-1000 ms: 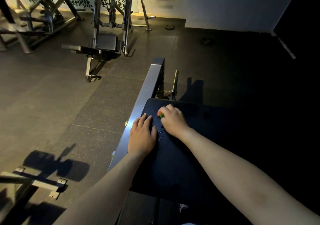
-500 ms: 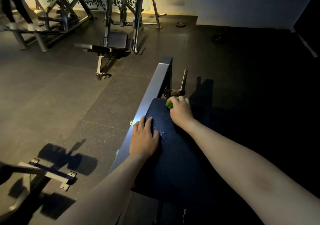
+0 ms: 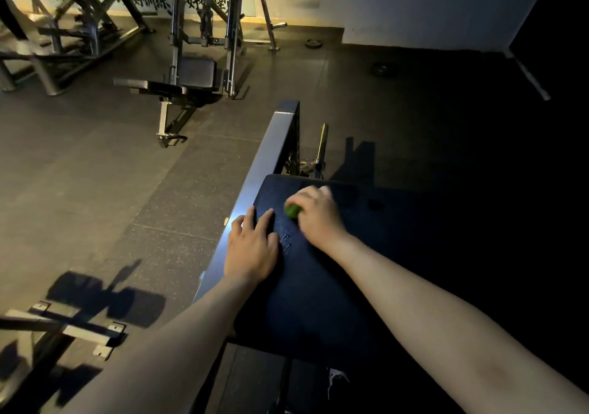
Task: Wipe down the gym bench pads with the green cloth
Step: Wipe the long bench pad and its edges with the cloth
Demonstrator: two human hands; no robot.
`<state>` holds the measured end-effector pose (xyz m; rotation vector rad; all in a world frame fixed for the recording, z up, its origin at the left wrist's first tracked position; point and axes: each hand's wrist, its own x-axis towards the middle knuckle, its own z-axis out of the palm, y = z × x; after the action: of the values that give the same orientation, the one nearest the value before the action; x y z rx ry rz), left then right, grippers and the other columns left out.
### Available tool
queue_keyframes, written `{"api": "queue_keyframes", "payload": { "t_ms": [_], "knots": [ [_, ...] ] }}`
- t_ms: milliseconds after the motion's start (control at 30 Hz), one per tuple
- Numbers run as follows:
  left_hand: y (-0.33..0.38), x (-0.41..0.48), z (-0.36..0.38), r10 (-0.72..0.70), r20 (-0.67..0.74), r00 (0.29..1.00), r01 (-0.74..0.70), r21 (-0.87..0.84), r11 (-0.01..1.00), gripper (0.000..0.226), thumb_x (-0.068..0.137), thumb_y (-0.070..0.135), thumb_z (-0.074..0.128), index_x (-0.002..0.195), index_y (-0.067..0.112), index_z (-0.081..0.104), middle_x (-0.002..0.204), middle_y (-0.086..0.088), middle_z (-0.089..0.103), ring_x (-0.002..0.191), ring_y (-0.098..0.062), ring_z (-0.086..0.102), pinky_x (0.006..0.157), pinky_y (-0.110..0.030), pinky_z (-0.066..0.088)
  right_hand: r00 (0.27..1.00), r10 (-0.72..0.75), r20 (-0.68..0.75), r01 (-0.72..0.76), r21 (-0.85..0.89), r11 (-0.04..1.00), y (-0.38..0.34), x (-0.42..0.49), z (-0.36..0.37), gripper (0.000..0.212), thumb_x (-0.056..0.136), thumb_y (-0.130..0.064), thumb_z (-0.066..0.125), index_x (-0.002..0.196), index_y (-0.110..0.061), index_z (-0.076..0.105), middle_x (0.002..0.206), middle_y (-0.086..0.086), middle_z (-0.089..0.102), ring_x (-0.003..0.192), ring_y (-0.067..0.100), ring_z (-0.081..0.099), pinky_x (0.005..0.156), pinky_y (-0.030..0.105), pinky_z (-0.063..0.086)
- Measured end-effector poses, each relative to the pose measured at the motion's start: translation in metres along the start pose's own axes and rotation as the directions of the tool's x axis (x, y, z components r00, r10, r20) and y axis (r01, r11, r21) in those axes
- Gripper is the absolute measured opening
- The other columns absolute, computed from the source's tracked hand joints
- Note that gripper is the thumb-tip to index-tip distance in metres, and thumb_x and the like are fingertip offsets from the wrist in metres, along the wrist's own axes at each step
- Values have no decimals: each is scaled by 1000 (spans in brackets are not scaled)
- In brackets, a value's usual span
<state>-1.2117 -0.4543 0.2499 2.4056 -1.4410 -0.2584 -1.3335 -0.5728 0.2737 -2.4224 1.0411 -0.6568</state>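
Wiping in progress: my right hand [image 3: 315, 214] clamps the green cloth [image 3: 293, 210] near the bench [image 3: 318, 286] far edge; left hand [image 3: 251, 248] flat, apparently bracing. Next: unwiped right side.

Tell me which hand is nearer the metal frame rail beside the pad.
Left. The left hand lies flat at the pad's left edge, fingertips about at the metal frame rail. The right hand grips the green cloth further right on the pad.

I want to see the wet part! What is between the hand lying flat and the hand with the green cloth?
In the head view, only bare dark bench pad lies between the left hand and the right hand holding the green cloth, with small glistening marks there.
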Motion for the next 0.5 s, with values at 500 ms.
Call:
{"api": "queue_keyframes", "payload": {
  "t_ms": [500],
  "knots": [
    [1,-27,-4,-31,24,999,33,-92,995,55,99,37,40,153,32,33,166,-3,17,152,-24,10,123,-42,9,985,162,56,-158,-64,985,-26,-38,8,34,85,-9,53,108,-25,72,116,5,64,100,33,52,89,33,36]
  ]
}}
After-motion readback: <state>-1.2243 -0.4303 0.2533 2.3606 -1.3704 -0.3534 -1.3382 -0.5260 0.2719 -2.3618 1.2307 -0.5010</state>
